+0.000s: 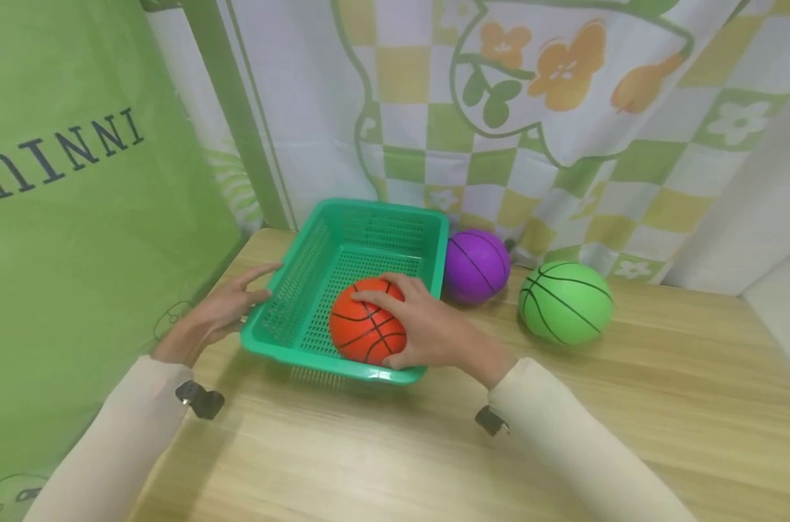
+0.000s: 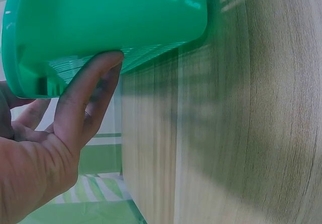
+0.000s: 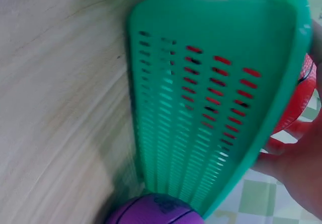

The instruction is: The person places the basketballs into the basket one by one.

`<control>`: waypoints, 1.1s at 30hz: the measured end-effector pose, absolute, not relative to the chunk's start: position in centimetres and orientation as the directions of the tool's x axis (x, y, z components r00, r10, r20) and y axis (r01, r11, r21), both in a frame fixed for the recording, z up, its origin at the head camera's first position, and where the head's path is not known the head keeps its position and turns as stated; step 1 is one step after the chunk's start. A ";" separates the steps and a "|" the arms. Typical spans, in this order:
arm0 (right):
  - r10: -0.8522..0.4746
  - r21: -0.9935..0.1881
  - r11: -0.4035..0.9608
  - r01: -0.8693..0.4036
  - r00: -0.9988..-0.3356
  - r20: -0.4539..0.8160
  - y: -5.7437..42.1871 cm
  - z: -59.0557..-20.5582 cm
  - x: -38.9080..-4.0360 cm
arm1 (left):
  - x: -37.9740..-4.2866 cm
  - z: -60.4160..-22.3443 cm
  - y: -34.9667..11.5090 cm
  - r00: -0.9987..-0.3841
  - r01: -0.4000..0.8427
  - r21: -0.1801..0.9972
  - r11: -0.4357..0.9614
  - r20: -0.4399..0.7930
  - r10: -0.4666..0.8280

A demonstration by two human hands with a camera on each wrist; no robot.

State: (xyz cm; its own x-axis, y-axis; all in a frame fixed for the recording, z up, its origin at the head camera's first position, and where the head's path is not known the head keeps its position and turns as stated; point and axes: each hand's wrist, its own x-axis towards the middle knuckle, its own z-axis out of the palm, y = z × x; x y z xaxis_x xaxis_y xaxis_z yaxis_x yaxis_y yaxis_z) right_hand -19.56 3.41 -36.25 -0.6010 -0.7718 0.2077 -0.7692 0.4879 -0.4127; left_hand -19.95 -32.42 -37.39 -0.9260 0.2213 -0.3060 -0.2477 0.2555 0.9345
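Observation:
An orange-red toy basketball sits at the near right corner inside a green plastic basket. My right hand grips this ball from above and the right, its fingers spread round it. Through the slots of the basket wall in the right wrist view, red shows. At the basket's left side, my left hand touches the rim and outer wall with its fingers mostly straight. The left wrist view shows fingertips against the outer wall below the rim.
A purple ball lies against the basket's right side, and a light green ball lies farther right. All stand on a wooden table. Behind hangs a checked curtain; green fabric borders the left.

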 end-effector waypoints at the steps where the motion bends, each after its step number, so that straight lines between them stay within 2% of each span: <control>1: -0.777 -0.410 0.490 -0.769 -0.598 0.194 3.4 -36.3 -19.6 | -20.0 -37.4 -32.4 -0.926 -0.246 0.935 0.255 -0.305 0.224; 10: -0.783 -0.381 0.531 -0.757 -0.610 0.120 3.1 -36.8 -20.0 | -20.3 -37.1 -31.9 -0.922 -0.240 0.938 0.250 -0.301 0.245; 18: -0.790 -0.345 0.563 -0.751 -0.611 0.042 2.8 -35.7 -19.7 | -20.1 -37.1 -32.0 -0.921 -0.246 0.938 0.245 -0.306 0.243; 23: -0.795 -0.362 0.564 -0.742 -0.606 0.003 3.2 -35.1 -19.6 | -20.1 -37.5 -32.0 -0.920 -0.239 0.940 0.243 -0.299 0.252; 27: -0.794 -0.391 0.555 -0.734 -0.608 0.015 3.8 -34.8 -19.5 | -20.1 -37.6 -32.2 -0.921 -0.238 0.939 0.247 -0.299 0.249; 33: -0.745 -0.424 0.580 -0.695 -0.664 0.069 5.1 -34.4 -19.3 | -20.0 -37.5 -32.4 -0.924 -0.242 0.937 0.250 -0.301 0.235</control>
